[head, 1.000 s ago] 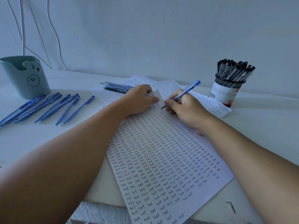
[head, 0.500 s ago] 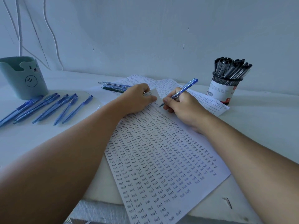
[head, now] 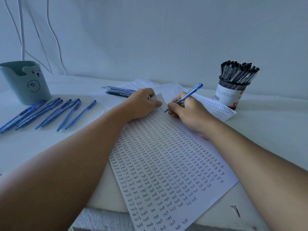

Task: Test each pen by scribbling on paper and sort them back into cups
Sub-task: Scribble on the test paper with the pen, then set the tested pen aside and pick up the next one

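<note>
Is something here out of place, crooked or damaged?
Mostly small things. The top corner of the white paper sheet is folded up under the left hand, beside the blue pen gripped by the right hand. Loose blue pens lie outside the green bear cup.

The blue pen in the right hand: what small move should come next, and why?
Probably lower the tip and write one short test word. The right hand grips the blue pen with its tip at the top of the paper, beside the corner the left hand pinches, which seems to steady the sheet.
</note>
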### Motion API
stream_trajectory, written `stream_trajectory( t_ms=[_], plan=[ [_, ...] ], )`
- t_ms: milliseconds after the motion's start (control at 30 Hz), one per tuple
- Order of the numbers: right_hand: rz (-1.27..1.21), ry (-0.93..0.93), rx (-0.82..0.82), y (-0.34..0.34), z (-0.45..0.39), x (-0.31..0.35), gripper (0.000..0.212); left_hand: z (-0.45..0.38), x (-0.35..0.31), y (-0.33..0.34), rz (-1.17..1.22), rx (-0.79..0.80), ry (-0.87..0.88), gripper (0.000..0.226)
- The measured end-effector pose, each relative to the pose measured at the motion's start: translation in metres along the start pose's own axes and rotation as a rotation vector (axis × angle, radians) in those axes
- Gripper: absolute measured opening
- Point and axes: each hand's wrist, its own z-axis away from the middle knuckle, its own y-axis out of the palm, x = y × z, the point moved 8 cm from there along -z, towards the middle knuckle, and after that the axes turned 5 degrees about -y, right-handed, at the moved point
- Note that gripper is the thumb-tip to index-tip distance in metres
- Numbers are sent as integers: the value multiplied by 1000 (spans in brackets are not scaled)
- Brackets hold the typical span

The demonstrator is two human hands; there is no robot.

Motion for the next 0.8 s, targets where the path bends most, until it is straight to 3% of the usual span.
stream_trajectory(
  t_ms=[200, 300, 400, 500, 600, 667, 800],
  plan=[
    [-216, -7, -159, -18, 4, 3, 15, 0, 2, 0, -22, 13, -14, 26],
    [-197, -76, -246, -28, 10, 12, 18, 2, 5, 0, 1, 11, -29, 29],
    [-118, -144, -238, -23, 12, 22, 20, 5, -11, -11, -70, -127, 93, 35],
    [98, -169, -196, -17, 12, 31, 27, 13, -32, -18, 197, -117, 146, 21],
    [241, -143, -129, -12, 11, 31, 24, 19, -43, -13, 476, 17, 118, 27],
    [370, -171, -106, -9, 12, 33, 35, 20, -44, -8, 583, 81, 95, 30],
    [404, -257, -139, -7, 14, 40, 40, 13, -36, -6, 708, 26, 29, 31]
  ],
)
